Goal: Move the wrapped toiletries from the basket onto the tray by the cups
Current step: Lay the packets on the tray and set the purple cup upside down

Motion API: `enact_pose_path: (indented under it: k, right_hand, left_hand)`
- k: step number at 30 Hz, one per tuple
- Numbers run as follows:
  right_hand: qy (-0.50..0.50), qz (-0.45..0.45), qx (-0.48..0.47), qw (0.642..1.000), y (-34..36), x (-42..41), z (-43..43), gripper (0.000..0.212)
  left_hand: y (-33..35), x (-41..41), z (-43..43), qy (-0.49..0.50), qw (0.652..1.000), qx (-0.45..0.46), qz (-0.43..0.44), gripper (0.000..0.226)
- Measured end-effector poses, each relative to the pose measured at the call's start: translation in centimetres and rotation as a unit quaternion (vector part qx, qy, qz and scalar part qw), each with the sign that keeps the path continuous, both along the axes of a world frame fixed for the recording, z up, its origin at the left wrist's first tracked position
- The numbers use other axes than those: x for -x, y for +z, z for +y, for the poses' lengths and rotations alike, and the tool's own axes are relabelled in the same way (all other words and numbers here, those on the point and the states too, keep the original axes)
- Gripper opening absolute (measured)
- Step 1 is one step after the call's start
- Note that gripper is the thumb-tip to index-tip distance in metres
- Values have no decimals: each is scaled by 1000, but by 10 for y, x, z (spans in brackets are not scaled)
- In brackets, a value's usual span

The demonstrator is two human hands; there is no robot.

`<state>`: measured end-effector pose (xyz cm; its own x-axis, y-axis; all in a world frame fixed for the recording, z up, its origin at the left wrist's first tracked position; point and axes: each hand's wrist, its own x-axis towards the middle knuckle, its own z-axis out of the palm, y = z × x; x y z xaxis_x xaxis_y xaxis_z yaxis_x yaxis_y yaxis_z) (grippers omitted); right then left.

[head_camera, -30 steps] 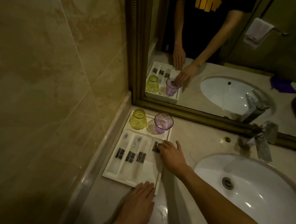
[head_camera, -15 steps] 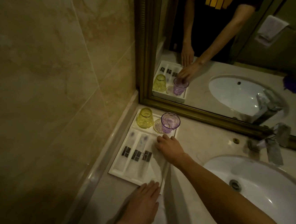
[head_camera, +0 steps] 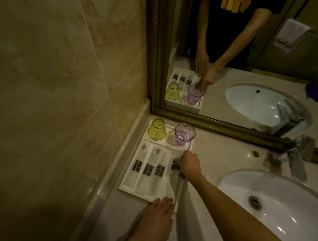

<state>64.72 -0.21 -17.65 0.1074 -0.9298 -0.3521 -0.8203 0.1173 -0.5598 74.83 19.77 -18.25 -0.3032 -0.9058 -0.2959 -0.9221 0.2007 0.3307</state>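
Left hand [head_camera: 155, 215] flat and open on the counter, fingertips bracing the tray [head_camera: 128, 188] at its near edge. Right hand [head_camera: 188, 165] curled over the fourth wrapped toiletry [head_camera: 175, 167], seating it beside the three others [head_camera: 148, 169]. Likely last placement; next, letting go cleanly, clear of the purple cup [head_camera: 184, 134] beyond.

Four wrapped toiletries [head_camera: 148, 169] lie on one tray [head_camera: 128, 190] (two cups [head_camera: 184, 134], one upside down).
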Motion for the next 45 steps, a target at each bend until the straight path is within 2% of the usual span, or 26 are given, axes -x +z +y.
enact_pose_path:
  k: [1,3,4,6,8,11,16,20,26,29,31,32,34,35,37,39,41,45]
  right_hand:
    - [47,71,18,996,-2,0,3,27]
    - [135,221,107,960,-3,0,10,38]
    - [150,254,139,945,-1,2,11,41]
    - [161,250,189,936,0,6,11,38]
    - [223,219,221,924,-4,10,11,33]
    - [309,213,191,907,-15,12,13,34]
    - [305,236,172,906,-18,13,6,31]
    - [303,231,155,911,-15,19,4,38]
    - [302,232,165,910,-15,23,9,37]
    - [222,182,243,927,-8,25,10,30]
    - [77,84,284,952,1,24,3,23]
    - [-3,24,264,964,6,23,-3,25]
    - [-117,-84,159,977,14,20,-19,50]
    - [-129,-126,109,977,16,19,-26,70]
    - [-107,-166,83,977,19,17,-37,103]
    - [-80,-162,93,979,20,14,-48,119]
    - [-68,-163,81,981,19,11,-59,118]
    - [-44,-135,100,985,18,7,-69,85]
  left_hand:
    - [1,0,0,0,1000,-2,4,59]
    - [0,-2,0,-2,1000,2,5,59]
    - [0,-2,-1,-4,1000,0,3,59]
    - [0,-2,-1,-9,1000,-3,-5,59]
    - [-1,-2,-3,-15,1000,-4,-8,59]
    - [0,-2,-6,-22,1000,-3,-11,58]
    - [0,-1,-3,-19,1000,11,-4,58]
    - [-1,0,-1,-3,1000,24,18,56]
    - [-1,-2,-2,-11,999,35,13,55]
    - [0,-4,-4,-23,999,38,9,54]
    - [2,-5,-5,-23,999,36,10,53]
    - [3,-5,-5,-23,999,35,11,53]
    - [6,-4,-5,-20,999,33,17,52]
    - [8,-4,-4,-17,999,32,21,51]
    - [11,-4,-2,-6,999,20,33,51]
    - [12,-6,0,19,999,19,44,51]
    - [13,-10,1,53,997,21,61,50]
    - [14,-22,0,149,982,31,114,48]
